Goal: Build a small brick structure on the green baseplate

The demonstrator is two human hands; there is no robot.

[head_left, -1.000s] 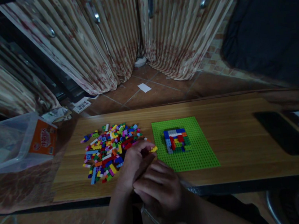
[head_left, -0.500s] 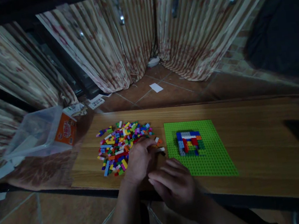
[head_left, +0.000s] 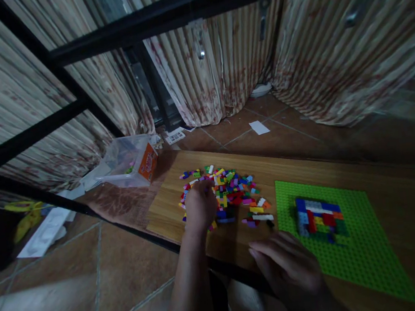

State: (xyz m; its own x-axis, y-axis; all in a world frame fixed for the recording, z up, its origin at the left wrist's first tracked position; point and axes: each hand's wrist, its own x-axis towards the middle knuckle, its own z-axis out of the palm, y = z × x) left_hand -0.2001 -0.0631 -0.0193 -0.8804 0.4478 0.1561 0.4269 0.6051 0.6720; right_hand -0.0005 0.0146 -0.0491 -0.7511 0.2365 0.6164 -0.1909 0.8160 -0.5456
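Note:
My left hand (head_left: 199,206) reaches over the left part of a heap of loose coloured toy bricks (head_left: 230,185). Its fingers are curled together and point down; whatever they pinch is hidden behind the hand. By the front edge of the table, my right hand (head_left: 291,264) rests with its fingers bent and closed, beside the near-left corner of a green studded baseplate (head_left: 374,251). I cannot make out anything in it. A low block of joined bricks (head_left: 319,217) in blue, white, red, yellow and green sits on the baseplate.
The wooden table (head_left: 254,170) runs left to right. Past its left end, a clear plastic box (head_left: 123,161) with an orange label stands on the tiled floor (head_left: 132,281). Black metal bars (head_left: 160,17) cross in front of striped curtains (head_left: 242,65). Papers (head_left: 259,127) lie on the floor.
The view has turned to the left. My left hand has moved from the right edge of the heap to its left part. My right hand stays near the baseplate's corner.

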